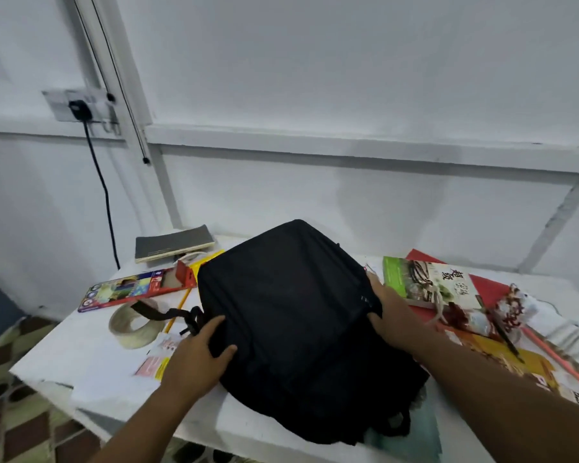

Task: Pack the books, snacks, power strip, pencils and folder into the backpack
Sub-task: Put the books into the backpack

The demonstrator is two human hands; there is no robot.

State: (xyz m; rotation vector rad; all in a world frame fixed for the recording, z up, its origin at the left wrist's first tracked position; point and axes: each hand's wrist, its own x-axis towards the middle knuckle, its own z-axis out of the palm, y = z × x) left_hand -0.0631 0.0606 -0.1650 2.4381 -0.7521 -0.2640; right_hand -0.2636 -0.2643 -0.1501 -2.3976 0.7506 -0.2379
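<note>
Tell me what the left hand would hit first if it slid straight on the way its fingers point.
The left hand already rests on the black backpack, fingers aimed up and right. Going on, it would probably just slide over the backpack's top panel; depth is uncertain.

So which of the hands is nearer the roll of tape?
Left. The left hand rests on the backpack's left edge, just right of the roll of tape; the right hand holds the far side.
</note>
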